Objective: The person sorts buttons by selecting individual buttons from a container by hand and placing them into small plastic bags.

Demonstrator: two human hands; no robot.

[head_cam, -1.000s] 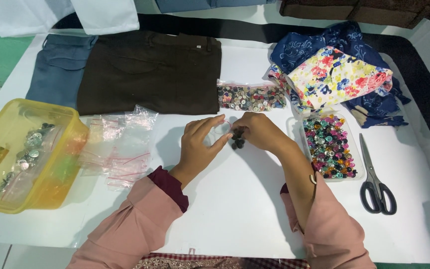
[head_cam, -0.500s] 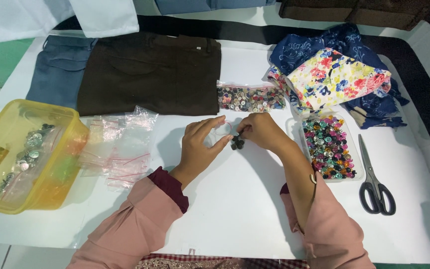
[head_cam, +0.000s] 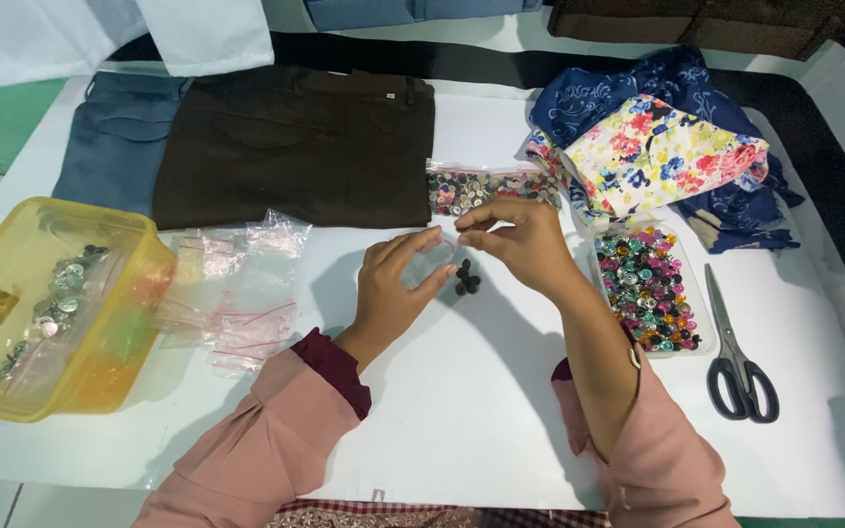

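Since the earlier frames, both hands have barely shifted above the small pile of dark round buttons [head_cam: 466,279]. Left hand [head_cam: 398,284] and right hand [head_cam: 520,240] pinch a small clear plastic bag [head_cam: 447,238] between narrowed fingertips (its outline is hard to make out). White table surface [head_cam: 462,411] lies bare toward the near edge. Yellow translucent plastic box [head_cam: 12,381] sits at the left edge; black-handled scissors [head_cam: 735,347] lie right, beside the clear tray of multicoloured buttons [head_cam: 649,288]. Folded dark brown trousers [head_cam: 295,147] lie behind.

Hands [head_cam: 398,284] over dark buttons [head_cam: 466,278]
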